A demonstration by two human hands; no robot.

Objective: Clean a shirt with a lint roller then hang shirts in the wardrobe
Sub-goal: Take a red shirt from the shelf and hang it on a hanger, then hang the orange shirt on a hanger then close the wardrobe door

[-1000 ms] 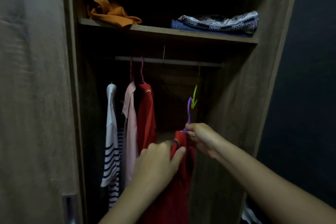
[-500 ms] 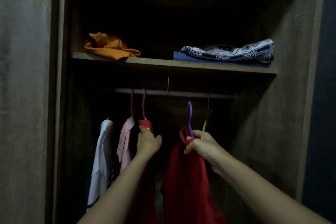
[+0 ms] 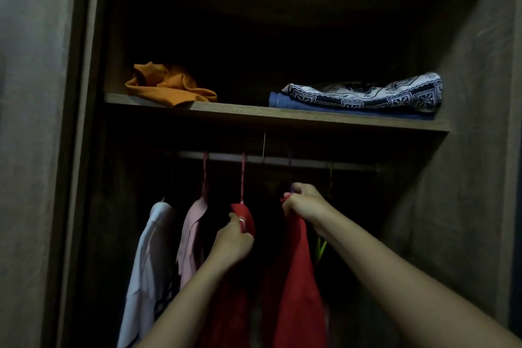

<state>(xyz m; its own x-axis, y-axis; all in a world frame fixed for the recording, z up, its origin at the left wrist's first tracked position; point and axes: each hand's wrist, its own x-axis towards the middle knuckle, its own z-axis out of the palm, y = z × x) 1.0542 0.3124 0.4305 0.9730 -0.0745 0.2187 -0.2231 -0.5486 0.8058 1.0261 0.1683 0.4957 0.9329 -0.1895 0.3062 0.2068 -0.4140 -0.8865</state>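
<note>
Two bare hands reach into a dim wardrobe (image 3: 466,150). Right hand (image 3: 306,202) is closed tight around the collar of a red shirt (image 3: 296,277) and the neck of its purple hanger (image 3: 290,161), whose hook meets the rail (image 3: 353,167); too dark to tell if it is seated. Left hand (image 3: 233,243) curls around the shoulder of a second red shirt (image 3: 245,215) already hanging just beside it. Half a second ago the purple hook was just under the rail; the left hand's grip is unchanged.
</note>
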